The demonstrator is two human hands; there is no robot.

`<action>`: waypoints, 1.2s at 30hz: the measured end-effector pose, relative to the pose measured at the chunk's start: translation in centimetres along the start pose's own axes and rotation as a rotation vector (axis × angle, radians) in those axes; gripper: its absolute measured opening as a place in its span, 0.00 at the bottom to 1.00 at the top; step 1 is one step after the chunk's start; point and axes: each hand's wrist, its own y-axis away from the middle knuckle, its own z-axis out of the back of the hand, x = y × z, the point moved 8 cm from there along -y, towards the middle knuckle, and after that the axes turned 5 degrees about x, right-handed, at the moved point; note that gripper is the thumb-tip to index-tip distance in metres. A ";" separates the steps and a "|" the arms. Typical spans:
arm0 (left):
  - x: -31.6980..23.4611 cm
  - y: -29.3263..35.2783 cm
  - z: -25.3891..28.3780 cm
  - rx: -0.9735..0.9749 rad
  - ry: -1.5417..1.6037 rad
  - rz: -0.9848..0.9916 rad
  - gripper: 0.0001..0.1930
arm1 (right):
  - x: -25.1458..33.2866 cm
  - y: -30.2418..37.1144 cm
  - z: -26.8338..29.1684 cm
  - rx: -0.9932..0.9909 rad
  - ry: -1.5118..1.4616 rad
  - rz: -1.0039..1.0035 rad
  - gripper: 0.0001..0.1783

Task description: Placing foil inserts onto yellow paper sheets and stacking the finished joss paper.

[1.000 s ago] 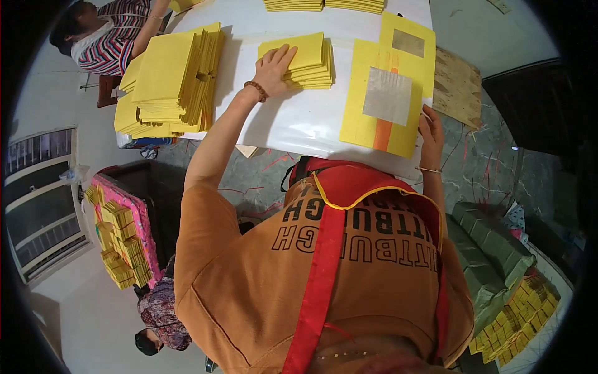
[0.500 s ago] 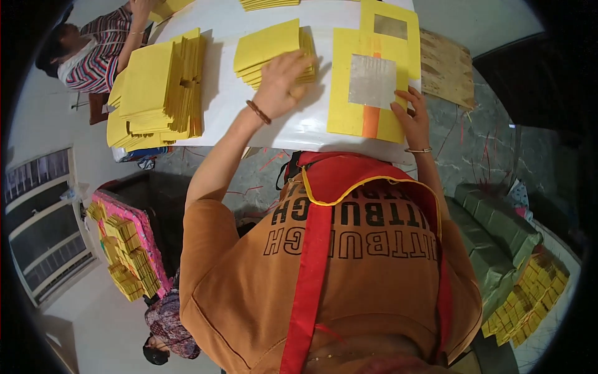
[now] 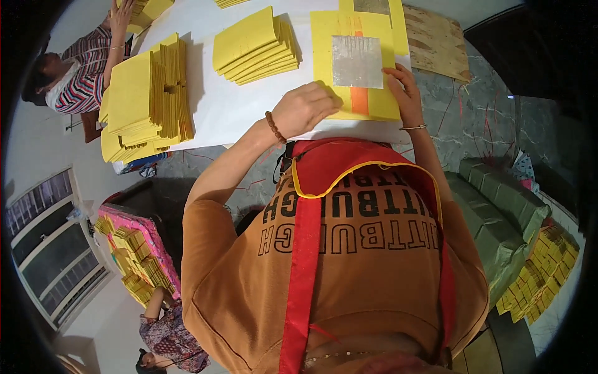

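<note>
A yellow joss paper sheet (image 3: pixel 378 105) with a silver foil square (image 3: pixel 357 62) and an orange stripe lies flat at the table's near right. My left hand (image 3: pixel 305 111) is closed at its lower left corner, fingertips pressed together on the edge. My right hand (image 3: pixel 406 93) holds the right edge with curved fingers. Another yellow sheet (image 3: pixel 399 31) shows partly beneath and beyond it. To the left sits a fanned pile of folded yellow paper (image 3: pixel 252 47), which neither hand touches.
Tall stacks of folded yellow paper (image 3: pixel 134 93) stand at the table's left. A co-worker in a striped top (image 3: pixel 87 65) handles yellow paper at the far left. Another person (image 3: pixel 168 336) is at lower left, near a pink-edged box (image 3: pixel 149 243). A green padded seat (image 3: pixel 486 224) is at right.
My left hand has left the folded pile and come right and nearer, to the sheet's lower left corner. My right hand stays at its right edge. The whole view has shifted slightly.
</note>
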 end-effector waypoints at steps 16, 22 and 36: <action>4.6 0.2 -0.4 0.011 0.415 0.407 0.09 | -0.2 -0.3 0.4 -0.045 0.009 0.030 0.16; 5.8 0.5 -0.9 0.023 0.493 0.495 0.10 | -1.9 -0.4 0.8 0.027 -0.205 -0.120 0.20; 4.7 -0.3 1.0 0.100 0.261 0.217 0.17 | 2.7 -0.5 -0.9 0.184 0.244 0.330 0.15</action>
